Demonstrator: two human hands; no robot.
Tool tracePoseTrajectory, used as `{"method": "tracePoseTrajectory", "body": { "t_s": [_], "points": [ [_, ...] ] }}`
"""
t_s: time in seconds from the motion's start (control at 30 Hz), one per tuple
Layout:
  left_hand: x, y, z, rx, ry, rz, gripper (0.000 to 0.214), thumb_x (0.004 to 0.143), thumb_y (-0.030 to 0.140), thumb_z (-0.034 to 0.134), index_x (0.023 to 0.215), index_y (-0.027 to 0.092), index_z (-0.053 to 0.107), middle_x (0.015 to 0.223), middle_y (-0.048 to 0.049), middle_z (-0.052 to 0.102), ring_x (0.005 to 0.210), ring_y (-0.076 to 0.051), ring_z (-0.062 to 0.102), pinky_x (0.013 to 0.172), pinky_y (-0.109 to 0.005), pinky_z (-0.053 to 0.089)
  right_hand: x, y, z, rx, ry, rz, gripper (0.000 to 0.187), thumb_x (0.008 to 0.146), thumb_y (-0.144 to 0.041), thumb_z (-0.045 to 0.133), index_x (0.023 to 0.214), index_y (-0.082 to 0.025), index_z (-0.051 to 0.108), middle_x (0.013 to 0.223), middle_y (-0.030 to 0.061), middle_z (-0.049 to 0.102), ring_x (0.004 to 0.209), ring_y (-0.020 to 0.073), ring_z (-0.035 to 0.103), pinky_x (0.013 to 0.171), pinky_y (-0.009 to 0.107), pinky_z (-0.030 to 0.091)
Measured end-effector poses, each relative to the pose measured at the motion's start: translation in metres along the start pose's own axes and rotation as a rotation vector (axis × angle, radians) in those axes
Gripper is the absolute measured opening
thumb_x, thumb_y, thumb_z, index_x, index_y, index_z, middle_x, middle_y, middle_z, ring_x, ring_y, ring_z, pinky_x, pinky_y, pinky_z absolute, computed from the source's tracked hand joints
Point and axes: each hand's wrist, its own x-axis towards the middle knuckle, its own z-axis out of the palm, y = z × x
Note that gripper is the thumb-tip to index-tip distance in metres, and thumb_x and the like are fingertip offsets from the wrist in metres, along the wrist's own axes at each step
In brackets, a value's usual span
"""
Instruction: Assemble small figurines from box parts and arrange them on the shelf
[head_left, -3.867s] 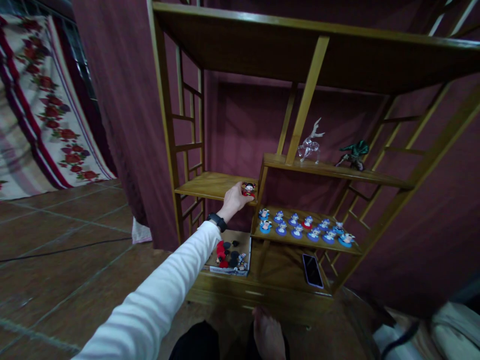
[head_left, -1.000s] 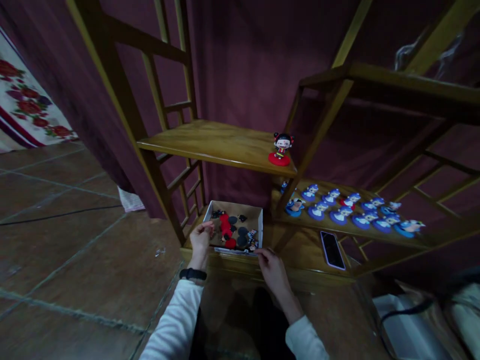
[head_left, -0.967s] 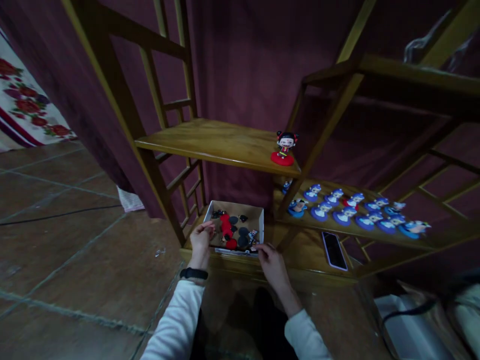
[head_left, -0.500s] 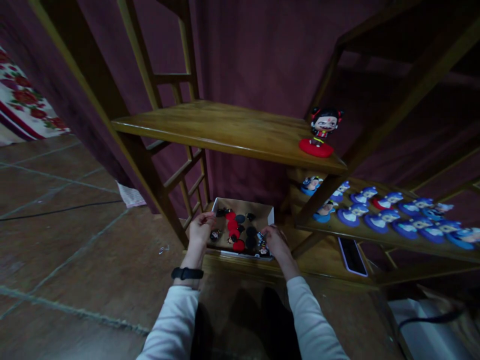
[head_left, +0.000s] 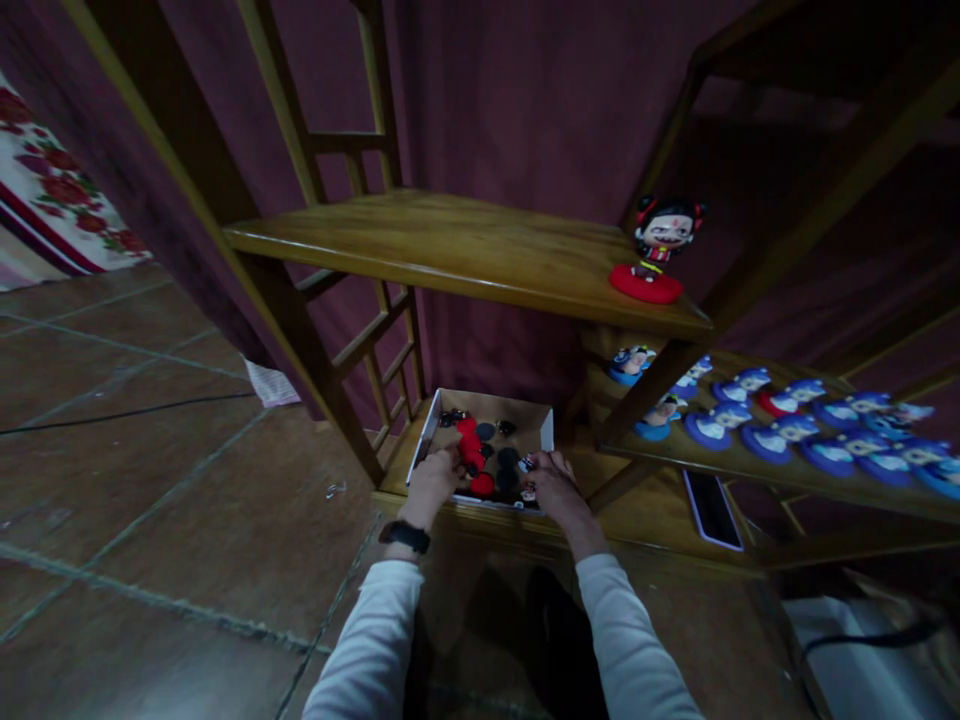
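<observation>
A shallow cardboard box (head_left: 441, 397) on the bottom shelf contains red discs (head_left: 469, 445), dark discs (head_left: 508, 470) and small dark-haired figurines (head_left: 506, 428). My left hand (head_left: 435, 482) reaches over its front left corner, fingers curled down inside; whatever they grip is hidden beneath them. At the right side, my right hand (head_left: 556, 482) has its fingers bent around a small figurine (head_left: 527, 463). Another figurine (head_left: 529, 493) lies close below that hand, near the front wall.
Above the box runs a wooden shelf (head_left: 450, 245) with a figurine on a red base (head_left: 660, 250) at its right end. Several blue-based figurines (head_left: 716, 425) stand on the lower right shelf. A phone (head_left: 712, 510) lies beneath them. A slanted wooden post (head_left: 270, 300) rises at left.
My left hand has moved from the box's left edge rightward and down into its front left part, covering the figurine there. My right hand stays at the right side, its fingers slightly further inside.
</observation>
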Motion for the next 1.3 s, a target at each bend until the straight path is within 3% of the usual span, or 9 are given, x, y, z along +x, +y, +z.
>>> {"method": "tracePoseTrajectory", "body": {
  "t_s": [0.13,0.3,0.47,0.53,0.67,0.77,0.9,1.3],
  "points": [
    [-0.002,0.009,0.015,0.055,-0.019,0.055,0.046,0.071,0.033,0.058,0.114,0.021,0.051,0.104,-0.0096,0.062,0.096,-0.021,0.057,0.077,-0.027,0.041,0.001,-0.002,-0.008,-0.001,0.084,0.071,0.032,0.079,-0.018,0.047,0.104,-0.033,0.061,0.118,0.0038,0.048,0.105,0.0209,0.036,0.081,0.030,0.027],
    [-0.008,0.012,0.024,0.115,0.058,0.029,0.034,0.074,0.021,0.052,0.107,0.016,0.055,0.099,-0.0132,0.063,0.094,-0.023,0.058,0.076,-0.031,0.042,0.001,0.002,-0.019,0.039,0.095,0.096,0.025,0.079,-0.017,0.046,0.085,-0.027,0.067,0.109,0.0045,0.052,0.102,0.0199,0.037,0.081,0.030,0.028],
    [-0.007,0.002,0.014,0.106,0.160,-0.019,0.033,0.074,0.025,0.051,0.105,0.015,0.056,0.093,-0.0140,0.064,0.089,-0.024,0.060,0.073,-0.030,0.043,0.000,0.004,-0.017,0.085,0.051,0.052,0.021,0.075,-0.016,0.050,0.077,-0.027,0.068,0.107,0.0036,0.053,0.103,0.0203,0.038,0.084,0.031,0.028],
    [-0.006,-0.003,0.009,0.079,0.134,-0.048,0.028,0.073,0.026,0.054,0.100,0.019,0.059,0.092,-0.0115,0.064,0.088,-0.023,0.061,0.071,-0.029,0.043,0.000,0.004,-0.011,0.104,0.021,0.062,0.019,0.073,-0.019,0.053,0.084,-0.027,0.067,0.112,0.0042,0.051,0.106,0.0210,0.038,0.086,0.031,0.028],
    [-0.002,-0.005,0.005,0.003,0.057,-0.085,0.015,0.069,0.025,0.059,0.083,0.024,0.063,0.084,-0.0055,0.066,0.083,-0.021,0.061,0.068,-0.027,0.043,0.001,0.000,0.003,0.143,-0.020,0.101,0.035,0.074,-0.021,0.052,0.107,-0.029,0.058,0.129,0.0027,0.040,0.119,0.0229,0.028,0.093,0.035,0.024],
    [0.003,-0.002,0.011,-0.024,0.100,0.002,0.018,0.071,0.023,0.057,0.088,0.023,0.063,0.087,-0.0059,0.065,0.086,-0.019,0.060,0.071,-0.025,0.042,0.003,-0.001,0.006,0.114,0.004,0.068,0.040,0.076,-0.015,0.048,0.108,-0.035,0.057,0.136,-0.0022,0.033,0.125,0.0242,0.019,0.096,0.039,0.020],
    [0.008,0.004,0.021,0.022,0.145,0.099,0.026,0.076,0.020,0.052,0.100,0.020,0.060,0.097,-0.0081,0.063,0.090,-0.018,0.058,0.076,-0.024,0.040,0.006,0.002,0.004,0.086,0.070,0.099,0.038,0.074,-0.010,0.047,0.102,-0.032,0.061,0.134,-0.0007,0.036,0.125,0.0245,0.020,0.097,0.038,0.021],
    [0.005,0.030,0.037,0.137,0.174,0.081,0.041,0.069,0.027,0.059,0.109,0.019,0.054,0.108,-0.0121,0.056,0.100,-0.024,0.052,0.085,-0.033,0.034,0.003,0.008,-0.005,0.108,0.071,0.093,0.040,0.068,-0.005,0.045,0.096,-0.028,0.063,0.131,0.0006,0.039,0.124,0.0231,0.024,0.097,0.035,0.023]
  ]
}}
